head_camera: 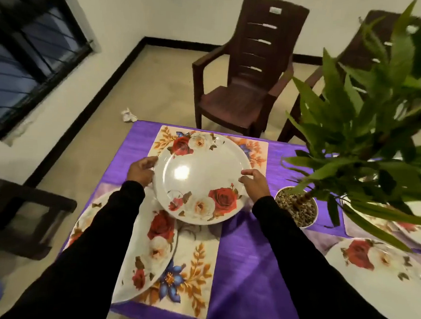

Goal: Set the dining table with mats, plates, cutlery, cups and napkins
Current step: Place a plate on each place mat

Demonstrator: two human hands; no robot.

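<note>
Both hands, left hand (141, 171) and right hand (253, 183), grip opposite rims of the rose plate (201, 177), level over the far mat (257, 150) by the counter's far edge, equally near.

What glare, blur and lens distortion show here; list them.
Head view: a bright ceiling-light glare sits at the centre of the round white rose-patterned plate held by both hands; the green potted plant's leaves are smeared and soft; the wide-angle lens tilts the brown plastic chair and the dark barred window.
</note>
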